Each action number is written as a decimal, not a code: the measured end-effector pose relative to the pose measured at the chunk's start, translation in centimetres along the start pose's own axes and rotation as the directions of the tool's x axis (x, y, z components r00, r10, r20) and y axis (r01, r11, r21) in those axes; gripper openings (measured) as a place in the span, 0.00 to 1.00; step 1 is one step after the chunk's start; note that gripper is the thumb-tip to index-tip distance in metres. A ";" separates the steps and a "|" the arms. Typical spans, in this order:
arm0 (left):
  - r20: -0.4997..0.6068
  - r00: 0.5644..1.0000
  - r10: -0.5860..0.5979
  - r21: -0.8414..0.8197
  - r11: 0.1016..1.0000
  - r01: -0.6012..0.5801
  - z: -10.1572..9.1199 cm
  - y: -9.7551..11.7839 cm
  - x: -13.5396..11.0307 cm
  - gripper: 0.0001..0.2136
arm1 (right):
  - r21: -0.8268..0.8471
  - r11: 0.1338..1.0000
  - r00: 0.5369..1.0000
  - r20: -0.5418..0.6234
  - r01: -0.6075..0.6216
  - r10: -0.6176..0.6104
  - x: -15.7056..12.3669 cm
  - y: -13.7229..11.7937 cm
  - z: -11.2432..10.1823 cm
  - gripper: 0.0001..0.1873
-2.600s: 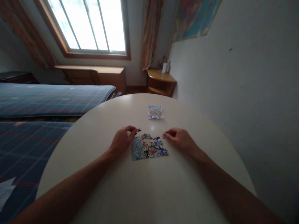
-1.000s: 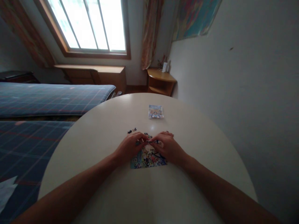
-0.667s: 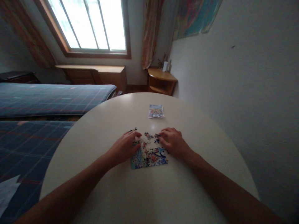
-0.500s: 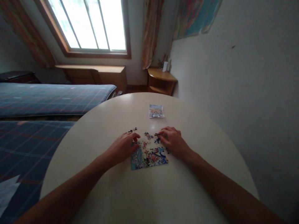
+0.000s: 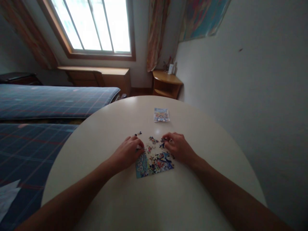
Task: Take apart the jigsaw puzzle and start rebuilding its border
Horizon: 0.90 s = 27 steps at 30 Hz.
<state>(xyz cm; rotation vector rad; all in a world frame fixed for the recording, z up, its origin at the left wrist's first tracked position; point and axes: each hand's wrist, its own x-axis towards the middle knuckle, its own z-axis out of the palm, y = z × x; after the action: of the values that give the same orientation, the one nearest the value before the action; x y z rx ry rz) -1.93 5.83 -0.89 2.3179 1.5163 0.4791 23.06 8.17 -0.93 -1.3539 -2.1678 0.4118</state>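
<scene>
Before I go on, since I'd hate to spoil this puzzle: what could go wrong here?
The left hand is at the upper left of the joined section; a push there might break it apart. Loose pieces lie between that hand and the right hand and could get knocked about. Dark pieces just beyond the left hand might be brushed aside.
</scene>
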 end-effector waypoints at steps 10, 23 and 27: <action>0.020 1.000 0.013 -0.034 0.999 -0.012 0.2 -0.3 0.2 0.06 | -0.046 0.999 1.000 0.007 -0.026 0.026 0.2 0.1 -0.1 0.11; 0.088 0.994 -0.065 -0.285 0.954 0.088 -0.4 0.4 0.1 0.08 | 0.002 1.000 1.000 -0.023 0.018 -0.018 0.2 1.1 0.0 0.09; 0.094 0.992 -0.087 -0.428 0.896 0.119 -0.4 0.2 0.2 0.11 | 0.052 0.998 0.999 -0.030 0.034 -0.032 0.1 1.2 0.0 0.09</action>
<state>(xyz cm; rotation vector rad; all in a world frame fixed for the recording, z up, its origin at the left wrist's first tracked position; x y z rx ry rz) -1.85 5.94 -0.45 1.8816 1.3285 0.6254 23.83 8.82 -1.51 -1.2866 -2.1379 0.4303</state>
